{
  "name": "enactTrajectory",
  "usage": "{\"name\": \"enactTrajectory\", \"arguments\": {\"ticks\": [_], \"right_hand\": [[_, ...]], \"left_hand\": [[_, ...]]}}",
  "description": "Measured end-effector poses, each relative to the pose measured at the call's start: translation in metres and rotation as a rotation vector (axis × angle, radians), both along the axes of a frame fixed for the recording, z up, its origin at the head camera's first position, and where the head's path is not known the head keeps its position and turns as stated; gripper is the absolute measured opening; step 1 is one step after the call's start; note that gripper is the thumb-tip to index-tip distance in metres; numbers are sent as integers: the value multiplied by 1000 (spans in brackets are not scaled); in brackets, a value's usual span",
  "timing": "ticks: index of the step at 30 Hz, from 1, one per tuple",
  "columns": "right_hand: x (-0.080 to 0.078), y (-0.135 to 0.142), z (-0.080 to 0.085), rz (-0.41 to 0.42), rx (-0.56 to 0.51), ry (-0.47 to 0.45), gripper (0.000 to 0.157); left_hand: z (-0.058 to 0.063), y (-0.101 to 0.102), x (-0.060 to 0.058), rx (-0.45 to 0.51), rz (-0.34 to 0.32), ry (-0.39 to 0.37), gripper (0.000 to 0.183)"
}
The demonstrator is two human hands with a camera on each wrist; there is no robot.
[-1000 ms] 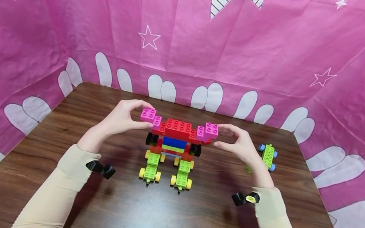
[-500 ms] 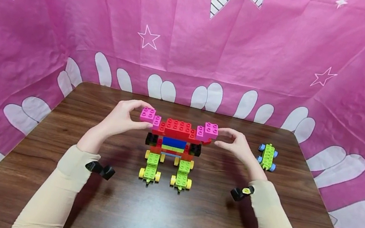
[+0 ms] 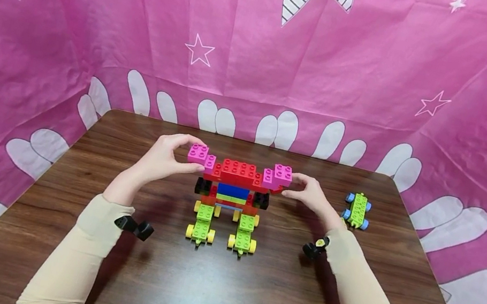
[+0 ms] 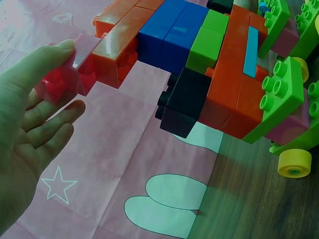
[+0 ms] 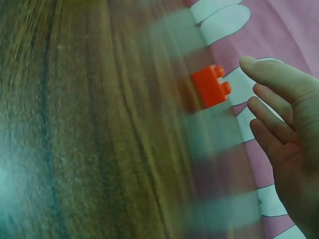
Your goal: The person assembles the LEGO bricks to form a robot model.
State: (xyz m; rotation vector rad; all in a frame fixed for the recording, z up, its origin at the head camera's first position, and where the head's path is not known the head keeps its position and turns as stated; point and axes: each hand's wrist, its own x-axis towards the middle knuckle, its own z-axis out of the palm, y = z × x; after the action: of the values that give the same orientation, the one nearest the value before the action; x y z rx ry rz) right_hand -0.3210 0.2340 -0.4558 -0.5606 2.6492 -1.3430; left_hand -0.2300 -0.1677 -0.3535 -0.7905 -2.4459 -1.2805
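A toy-brick figure (image 3: 236,173) stands upright on the table, with red, blue, black and green parts and yellow-wheeled green feet. Pink bricks stick out from both its sides. My left hand (image 3: 163,158) pinches the left pink brick (image 4: 79,63), thumb on one face and a finger behind. My right hand (image 3: 311,194) is beside the right pink brick (image 3: 282,174), thumb and fingers apart; the head view does not show whether they touch. In the right wrist view, that hand's fingers are loose and hold nothing, and a small red brick (image 5: 209,86) lies near them.
A green wheeled base (image 3: 357,210) with blue wheels stands right of my right hand. The brown wooden table (image 3: 198,296) ends at a pink patterned cloth (image 3: 263,41) behind and at both sides.
My right wrist and forearm have swung left, uncovering more of the green wheeled base. The left hand and the brick figure look nearly unmoved.
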Motion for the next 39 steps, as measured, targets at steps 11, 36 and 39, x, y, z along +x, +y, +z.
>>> {"name": "enactTrajectory", "arguments": {"ticks": [11,36,39], "right_hand": [[-12,-3,-14,15,40,-39,58],[-18,-13,-21,46,140,-39,49],[-18,-13,-21,45,149,-27,48]], "left_hand": [[0,1,1,19,-5,-43,41],[-3,0,0,25,-2,-44,42],[-4,0,-1,29,-5,-45,41]]}}
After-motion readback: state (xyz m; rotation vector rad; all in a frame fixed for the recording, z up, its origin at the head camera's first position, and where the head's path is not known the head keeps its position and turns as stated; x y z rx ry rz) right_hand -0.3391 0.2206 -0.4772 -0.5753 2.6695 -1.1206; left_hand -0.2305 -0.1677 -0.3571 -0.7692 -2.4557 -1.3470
